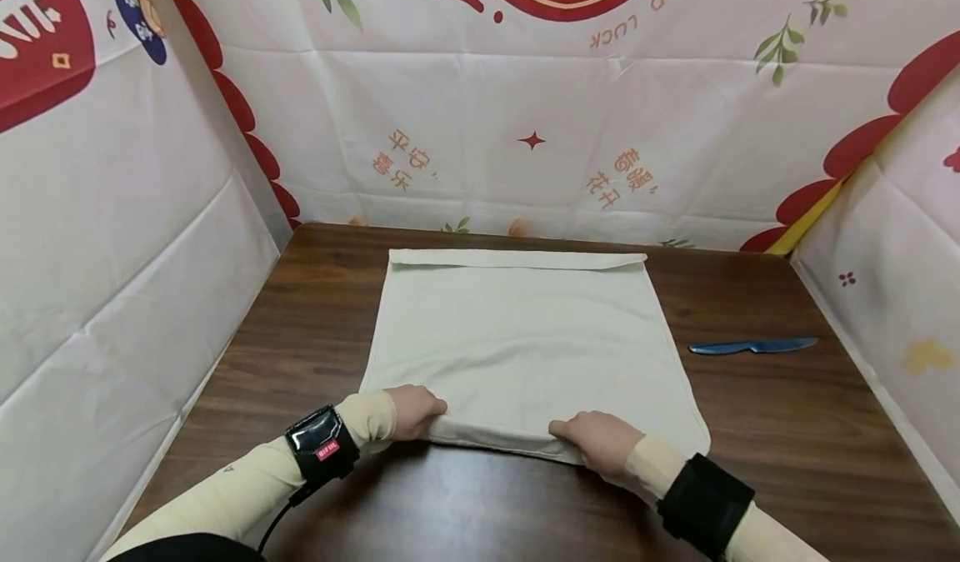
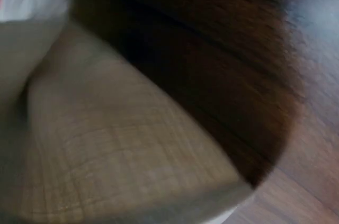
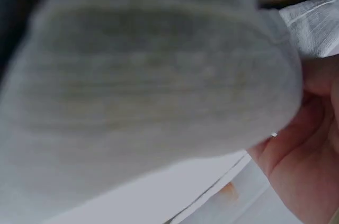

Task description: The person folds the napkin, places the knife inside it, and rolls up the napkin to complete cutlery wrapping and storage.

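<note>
Lying near the cloth (image 1: pixel 517 320) is a knife (image 1: pixel 756 346).

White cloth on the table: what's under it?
Brown table shows around the white cloth, which lies on it. Whether anything else is underneath cannot be seen, being covered.
</note>
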Available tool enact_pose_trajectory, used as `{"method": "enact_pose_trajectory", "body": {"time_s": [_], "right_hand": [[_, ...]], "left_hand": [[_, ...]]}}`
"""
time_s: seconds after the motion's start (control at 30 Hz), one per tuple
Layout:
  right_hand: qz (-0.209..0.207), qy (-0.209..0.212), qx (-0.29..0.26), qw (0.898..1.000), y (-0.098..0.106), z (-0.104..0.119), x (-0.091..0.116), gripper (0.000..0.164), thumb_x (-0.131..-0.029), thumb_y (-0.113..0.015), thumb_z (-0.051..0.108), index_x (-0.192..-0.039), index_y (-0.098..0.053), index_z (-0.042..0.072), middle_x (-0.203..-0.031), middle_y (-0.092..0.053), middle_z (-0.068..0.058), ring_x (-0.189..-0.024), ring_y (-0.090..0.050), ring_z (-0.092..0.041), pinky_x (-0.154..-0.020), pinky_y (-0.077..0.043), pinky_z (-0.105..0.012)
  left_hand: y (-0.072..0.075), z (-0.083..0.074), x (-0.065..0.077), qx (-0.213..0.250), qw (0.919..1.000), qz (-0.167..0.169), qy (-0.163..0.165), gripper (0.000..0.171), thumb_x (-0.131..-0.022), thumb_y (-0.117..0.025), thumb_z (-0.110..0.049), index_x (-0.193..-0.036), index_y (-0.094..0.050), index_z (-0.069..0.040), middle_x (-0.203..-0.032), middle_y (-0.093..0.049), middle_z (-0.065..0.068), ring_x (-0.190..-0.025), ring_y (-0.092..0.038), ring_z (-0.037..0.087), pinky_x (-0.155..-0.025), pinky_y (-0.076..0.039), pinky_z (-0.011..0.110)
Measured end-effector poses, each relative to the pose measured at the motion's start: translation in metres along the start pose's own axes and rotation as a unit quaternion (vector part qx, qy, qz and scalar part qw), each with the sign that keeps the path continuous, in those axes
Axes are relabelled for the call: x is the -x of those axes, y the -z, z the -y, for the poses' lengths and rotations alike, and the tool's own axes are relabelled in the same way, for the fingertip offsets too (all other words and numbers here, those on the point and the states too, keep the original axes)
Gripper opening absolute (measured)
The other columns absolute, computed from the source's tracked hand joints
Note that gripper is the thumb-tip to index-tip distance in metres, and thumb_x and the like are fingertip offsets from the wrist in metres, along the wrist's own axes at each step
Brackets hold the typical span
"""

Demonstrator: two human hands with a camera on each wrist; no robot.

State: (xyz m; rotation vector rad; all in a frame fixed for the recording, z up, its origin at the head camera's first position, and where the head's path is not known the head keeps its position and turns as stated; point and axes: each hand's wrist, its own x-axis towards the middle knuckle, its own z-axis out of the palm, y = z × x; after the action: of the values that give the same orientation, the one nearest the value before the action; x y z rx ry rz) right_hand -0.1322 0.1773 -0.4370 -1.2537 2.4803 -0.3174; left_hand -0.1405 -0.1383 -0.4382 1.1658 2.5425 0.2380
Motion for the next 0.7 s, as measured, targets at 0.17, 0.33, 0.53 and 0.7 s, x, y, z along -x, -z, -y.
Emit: {"method": "enact_pose_trajectory", "body": {"time_s": [0.17,0.33,0.53,0.7], "right_hand": [[-0.018,-0.006,0.01,1.0,0.001,-0.001,-0.001,0.019,-0.084,-0.054,-0.005,-0.081,-0.047,0.013,-0.068,-0.055,0.004,-0.063,-0.056,-0.012,-0.057,-0.043,-0.027],[-0.031,-0.02,-0.005,0.999,-0.006,-0.002,0.0,0.012,-0.088,-0.053,0.003,-0.084,-0.045,0.01,-0.069,-0.053,0.002,-0.062,-0.054,-0.013,-0.057,-0.043,-0.028],[-0.06,-0.034,0.038,0.997,-0.015,-0.002,0.004,0.049,-0.071,-0.075,0.036,-0.093,-0.041,0.008,-0.065,-0.044,0.005,-0.05,-0.043,-0.01,-0.048,-0.038,-0.028],[-0.108,-0.027,0.123,0.986,-0.015,0.001,0.006,0.038,-0.068,-0.071,0.006,-0.094,-0.043,0.007,-0.061,-0.043,0.003,-0.043,-0.043,-0.015,-0.042,-0.036,-0.029]], "left_hand": [[-0.001,0.001,0.0,0.013,0.9995,0.014,0.025,0.02,-0.079,-0.064,-0.014,-0.077,-0.044,-0.012,-0.06,-0.043,-0.004,-0.053,-0.045,0.013,-0.052,-0.039,0.025],[-0.001,0.0,0.001,-0.023,0.9974,0.049,0.048,0.037,-0.064,-0.073,0.0,-0.084,-0.043,-0.011,-0.067,-0.047,-0.002,-0.058,-0.048,0.014,-0.055,-0.04,0.025],[0.004,-0.001,0.006,-0.038,0.9985,0.026,0.029,0.034,-0.065,-0.064,0.003,-0.089,-0.045,-0.011,-0.07,-0.048,-0.004,-0.059,-0.045,0.012,-0.055,-0.041,0.027],[0.011,-0.003,0.015,-0.033,0.9975,0.06,0.015,0.025,-0.066,-0.064,-0.002,-0.08,-0.047,-0.015,-0.059,-0.038,-0.008,-0.053,-0.033,0.009,-0.048,-0.032,0.024]]}}
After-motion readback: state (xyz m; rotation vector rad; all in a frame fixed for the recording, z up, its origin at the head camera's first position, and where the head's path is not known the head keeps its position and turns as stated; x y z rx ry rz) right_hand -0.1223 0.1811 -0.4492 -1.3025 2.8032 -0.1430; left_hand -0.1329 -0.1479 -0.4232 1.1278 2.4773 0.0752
